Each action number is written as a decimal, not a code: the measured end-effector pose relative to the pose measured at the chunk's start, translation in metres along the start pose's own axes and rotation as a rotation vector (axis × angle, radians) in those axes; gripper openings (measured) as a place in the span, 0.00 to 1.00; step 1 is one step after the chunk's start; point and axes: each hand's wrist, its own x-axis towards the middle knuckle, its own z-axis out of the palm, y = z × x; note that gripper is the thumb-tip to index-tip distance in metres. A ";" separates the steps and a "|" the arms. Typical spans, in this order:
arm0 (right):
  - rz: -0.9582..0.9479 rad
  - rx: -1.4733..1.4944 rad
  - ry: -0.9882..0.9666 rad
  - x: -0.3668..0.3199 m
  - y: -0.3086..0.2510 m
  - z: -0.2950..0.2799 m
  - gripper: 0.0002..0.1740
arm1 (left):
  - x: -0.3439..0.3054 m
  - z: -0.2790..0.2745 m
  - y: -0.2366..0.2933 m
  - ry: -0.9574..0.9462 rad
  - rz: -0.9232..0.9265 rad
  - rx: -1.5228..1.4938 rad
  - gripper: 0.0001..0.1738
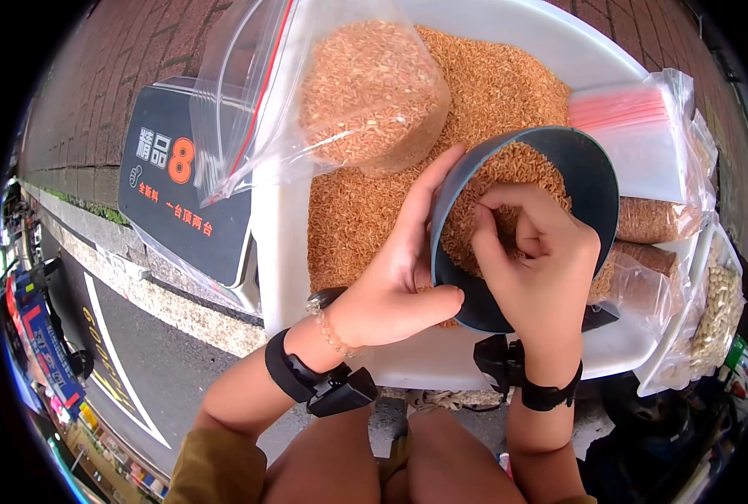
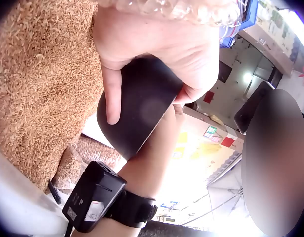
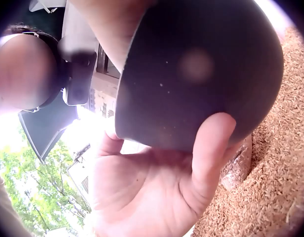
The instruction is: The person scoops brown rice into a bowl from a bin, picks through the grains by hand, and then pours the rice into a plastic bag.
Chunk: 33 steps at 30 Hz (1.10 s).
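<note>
A dark grey cup (image 1: 594, 181) heaped with brown grain (image 1: 517, 164) is held tilted over a white tub (image 1: 280, 227) full of the same grain. My left hand (image 1: 391, 277) holds the cup's left side, fingers up its wall and thumb under the base. My right hand (image 1: 542, 260) grips the near rim, with curled fingers inside on the grain and the thumb outside. In the left wrist view the left hand (image 2: 157, 44) clasps the cup (image 2: 142, 108). The right wrist view has the right hand's palm (image 3: 142, 192) and thumb wrapped on the cup (image 3: 201, 69).
A clear zip bag partly filled with grain (image 1: 366, 92) stands at the tub's far left. Flat empty zip bags (image 1: 634, 134) and filled grain bags (image 1: 655, 220) lie at the right. A black sign (image 1: 181, 176) leans left of the tub; the road lies below.
</note>
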 end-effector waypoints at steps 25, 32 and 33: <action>0.439 0.412 -0.009 -0.023 -0.011 -0.037 0.04 | 0.002 0.001 0.001 0.053 0.056 -0.002 0.52; 0.409 0.408 -0.009 -0.027 -0.004 -0.036 0.03 | 0.002 0.004 0.003 0.052 0.050 -0.075 0.52; 0.414 0.413 0.003 -0.027 -0.006 -0.036 0.03 | 0.002 0.004 0.003 0.050 0.051 -0.075 0.52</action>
